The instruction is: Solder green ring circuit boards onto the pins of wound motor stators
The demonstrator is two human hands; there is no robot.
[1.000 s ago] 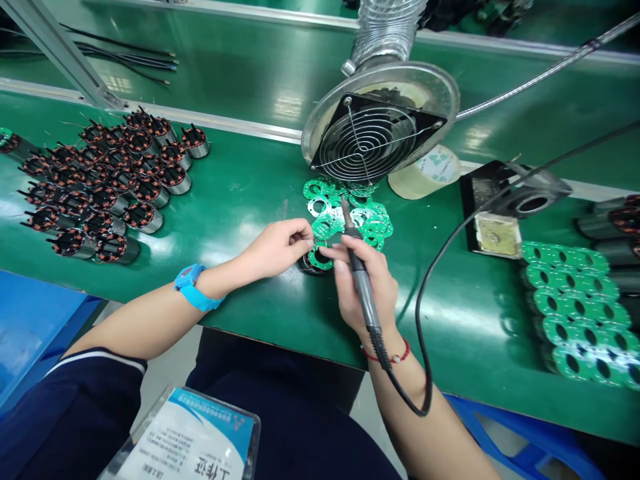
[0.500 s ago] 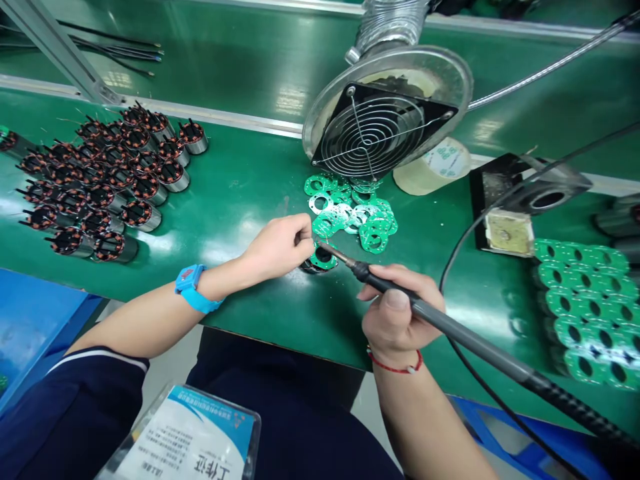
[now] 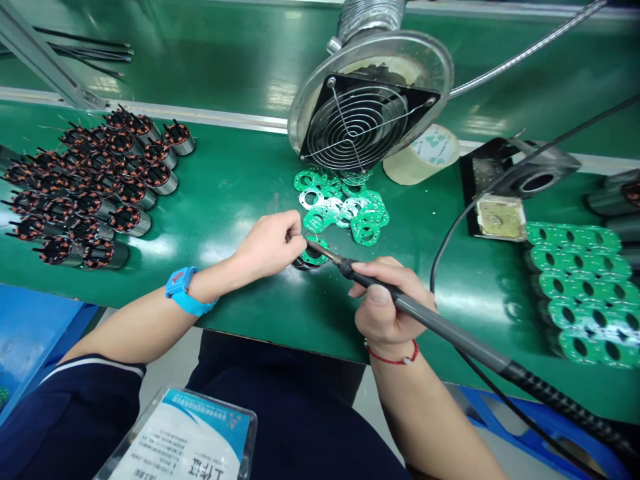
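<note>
My right hand [image 3: 393,300] is wrapped round the grey and black handle of a soldering iron [image 3: 445,330]. Its metal tip reaches over a green ring-shaped board [image 3: 317,252] that lies on top of a dark round part on the bench. My left hand [image 3: 270,245] has its fingers closed at the left side of this board; what they pinch is too small to make out. Just behind, a loose pile of green ring boards [image 3: 367,217] lies on the bench.
A fan with a wire guard [image 3: 355,130] hangs above the pile. Several copper-wound motor cores [image 3: 120,180] stand at left. A tape roll [image 3: 423,157], an iron stand with sponge [image 3: 500,217] and rows of green-topped parts [image 3: 587,287] are at right. The iron's cable loops nearby.
The whole view has shifted a little, so the bench items appear further left and higher. The iron's tip now reaches slightly closer to my left fingertips.
</note>
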